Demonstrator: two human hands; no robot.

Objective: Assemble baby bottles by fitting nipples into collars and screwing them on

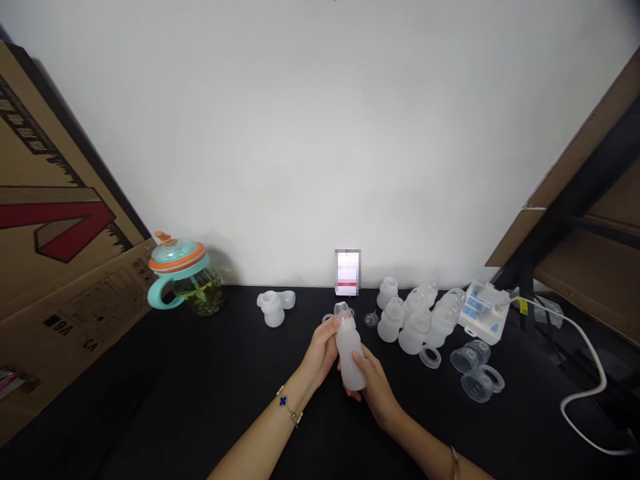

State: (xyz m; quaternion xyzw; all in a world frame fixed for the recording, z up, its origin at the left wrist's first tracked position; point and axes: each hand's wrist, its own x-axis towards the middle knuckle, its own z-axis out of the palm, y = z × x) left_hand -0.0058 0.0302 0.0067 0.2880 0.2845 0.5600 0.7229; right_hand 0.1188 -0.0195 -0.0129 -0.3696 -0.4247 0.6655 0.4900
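Observation:
A frosted white baby bottle [351, 360] with a clear cap on top is held between both hands, tilted slightly left over the black table. My left hand [320, 350] has its fingers closed round the bottle's neck, just below the cap. Lower down, my right hand [373, 383] wraps the bottle's body, thumb on the front. Behind the bottle, a ring [327, 319] lies partly hidden. To the right stand several similar frosted bottles [414, 331], some with clear caps. A small clear nipple [371, 319] lies close to them.
A white bottle with a side piece [273, 310] stands left of my hands. Farther left is a lidded pitcher [186, 273] beside a cardboard box [60, 200]. A lit phone [347, 273] leans on the wall. Clear cups [475, 383], a power strip [484, 312] and a white cable [595, 347] are right.

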